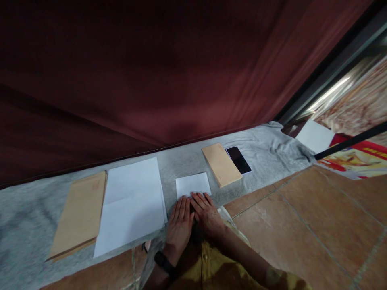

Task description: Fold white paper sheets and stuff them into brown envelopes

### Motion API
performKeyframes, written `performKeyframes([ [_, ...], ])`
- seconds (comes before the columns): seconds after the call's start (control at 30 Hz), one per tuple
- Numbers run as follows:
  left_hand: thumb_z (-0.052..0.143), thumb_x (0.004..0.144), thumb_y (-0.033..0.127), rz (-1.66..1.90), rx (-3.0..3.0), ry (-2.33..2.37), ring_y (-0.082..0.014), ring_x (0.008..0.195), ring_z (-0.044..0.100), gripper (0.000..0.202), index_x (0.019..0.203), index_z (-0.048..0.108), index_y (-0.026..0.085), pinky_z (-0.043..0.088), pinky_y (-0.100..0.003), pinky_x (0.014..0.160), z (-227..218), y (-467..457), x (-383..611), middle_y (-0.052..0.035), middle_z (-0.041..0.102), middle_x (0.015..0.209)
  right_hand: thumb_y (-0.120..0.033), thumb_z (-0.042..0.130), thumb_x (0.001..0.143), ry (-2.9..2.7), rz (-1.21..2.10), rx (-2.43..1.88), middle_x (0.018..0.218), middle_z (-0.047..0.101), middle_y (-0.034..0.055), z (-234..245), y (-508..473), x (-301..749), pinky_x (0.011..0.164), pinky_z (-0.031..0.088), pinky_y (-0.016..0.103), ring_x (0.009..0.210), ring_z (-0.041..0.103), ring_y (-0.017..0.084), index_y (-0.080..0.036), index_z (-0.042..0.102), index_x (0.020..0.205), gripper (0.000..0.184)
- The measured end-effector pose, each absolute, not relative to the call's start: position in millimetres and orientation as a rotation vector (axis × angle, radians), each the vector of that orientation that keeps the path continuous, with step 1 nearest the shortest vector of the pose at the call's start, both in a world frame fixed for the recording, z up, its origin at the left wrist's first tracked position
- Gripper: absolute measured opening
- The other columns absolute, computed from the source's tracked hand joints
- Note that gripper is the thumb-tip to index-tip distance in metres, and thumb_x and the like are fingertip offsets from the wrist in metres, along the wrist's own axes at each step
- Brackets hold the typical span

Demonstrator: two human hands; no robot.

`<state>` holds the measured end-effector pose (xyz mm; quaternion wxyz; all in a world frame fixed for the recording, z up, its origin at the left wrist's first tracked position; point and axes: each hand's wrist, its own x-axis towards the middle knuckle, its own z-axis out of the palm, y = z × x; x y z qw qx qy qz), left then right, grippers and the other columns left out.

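A person's two hands come together over the near edge of a small white paper (192,183) on a worktop (182,161) spread with grey cloth. The left hand (180,219), a dark band (164,262) at its wrist, and the right hand (208,212) lie side by side, fingers extended and close together, thumbs meeting or nearly so. The paper extends forward from beneath the fingertips, its far part uncovered, its near edge hidden; whether the fingers press or pinch that edge cannot be told.

To the left of the hands, just beyond a strip of cloth, rest large white sheets (131,201), with a stack of tan envelopes (78,213) along their left side. To the right of the paper, slightly farther forward than the hands, a tan envelope (222,165) lies at a slant, a dark-screened phone (238,159) close against its right side. A deep red curtain (151,80) hangs behind the worktop; brown floor tiles (302,217) show at right.
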<state>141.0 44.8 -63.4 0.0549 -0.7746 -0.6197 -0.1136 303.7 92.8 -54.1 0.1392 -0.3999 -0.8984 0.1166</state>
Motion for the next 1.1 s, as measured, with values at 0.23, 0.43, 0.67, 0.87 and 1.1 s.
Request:
performKeyframes([
  [0.23, 0.042, 0.099, 0.031, -0.291, -2.353, -1.871, -0.029, 0.146, 0.038, 0.054, 0.146, 0.044, 0.005, 0.039, -0.046, 0.118, -67, 44, 141, -0.0194, 0.044, 0.154, -0.028, 0.048, 0.1, -2.61, 0.373, -1.139, 0.158, 0.04, 0.012, -54, 93, 306, 0.123, 0.024, 0.048, 0.145, 0.036, 0.026, -0.013, 0.038, 0.153, 0.057],
  [0.43, 0.044, 0.098, 0.034, -0.298, -2.353, -1.877, -0.0288, 0.148, 0.034, 0.061, 0.152, 0.035, 0.006, 0.037, -0.047, 0.119, -66, 43, 144, -0.019, 0.04, 0.157, -0.023, 0.048, 0.098, -2.596, 0.399, -1.142, 0.158, 0.039, 0.0115, -56, 94, 306, 0.123, 0.024, 0.048, 0.146, 0.035, 0.025, -0.013, 0.04, 0.152, 0.056],
  [0.67, 0.044, 0.098, 0.038, -0.323, -2.35, -1.878, -0.0299, 0.147, 0.036, 0.064, 0.153, 0.033, 0.008, 0.037, -0.048, 0.119, -64, 42, 144, -0.0195, 0.038, 0.157, -0.023, 0.049, 0.098, -2.597, 0.402, -1.138, 0.158, 0.04, 0.0113, -52, 94, 309, 0.124, 0.025, 0.046, 0.146, 0.035, 0.025, -0.013, 0.041, 0.152, 0.055],
  [0.87, 0.043, 0.098, 0.04, -0.299, -2.334, -1.882, -0.0306, 0.147, 0.036, 0.06, 0.148, 0.043, 0.006, 0.038, -0.048, 0.118, -61, 42, 146, -0.0193, 0.042, 0.155, -0.023, 0.052, 0.098, -2.598, 0.36, -1.152, 0.157, 0.042, 0.0121, -52, 95, 309, 0.123, 0.029, 0.046, 0.145, 0.037, 0.024, -0.014, 0.041, 0.152, 0.056],
  [1.1, 0.045, 0.098, 0.044, -0.277, -2.332, -1.881, -0.0302, 0.148, 0.034, 0.064, 0.15, 0.04, 0.008, 0.037, -0.049, 0.118, -60, 42, 146, -0.0191, 0.039, 0.156, -0.021, 0.048, 0.099, -2.571, 0.354, -1.171, 0.156, 0.042, 0.0122, -50, 93, 315, 0.121, 0.031, 0.048, 0.146, 0.036, 0.025, -0.014, 0.045, 0.149, 0.05],
])
